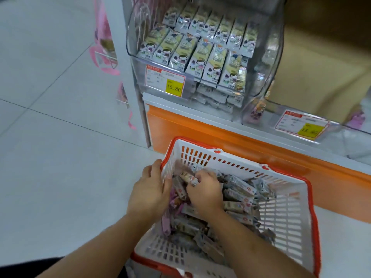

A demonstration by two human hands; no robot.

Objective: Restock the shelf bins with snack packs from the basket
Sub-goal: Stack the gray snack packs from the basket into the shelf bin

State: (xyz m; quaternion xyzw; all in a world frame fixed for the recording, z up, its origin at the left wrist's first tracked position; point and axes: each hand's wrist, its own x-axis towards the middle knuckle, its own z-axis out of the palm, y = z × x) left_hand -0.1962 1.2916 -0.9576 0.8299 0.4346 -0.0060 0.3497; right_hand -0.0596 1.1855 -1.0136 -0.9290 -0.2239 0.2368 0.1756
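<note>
A white basket [285, 215] with a red rim stands on the floor before the shelf, holding several small snack packs [239, 189]. My left hand [150, 191] reaches over the basket's left rim, fingers down among the packs; whether it grips any is hidden. My right hand [204, 189] is curled round a few packs [187, 177] near the basket's far left corner. Above, a clear shelf bin [269, 57] is filled with rows of white and yellow snack packs [202, 49]. A second clear bin [255, 111] to the right looks nearly bare.
Price tags reading 15.80 hang on the left bin's front [165, 82] and the right bin's front [302, 125]. An orange and white shelf base [220, 129] runs behind the basket. Pale tiled floor [60, 157] spreads to the left. A pink display [104, 51] stands beside the shelf.
</note>
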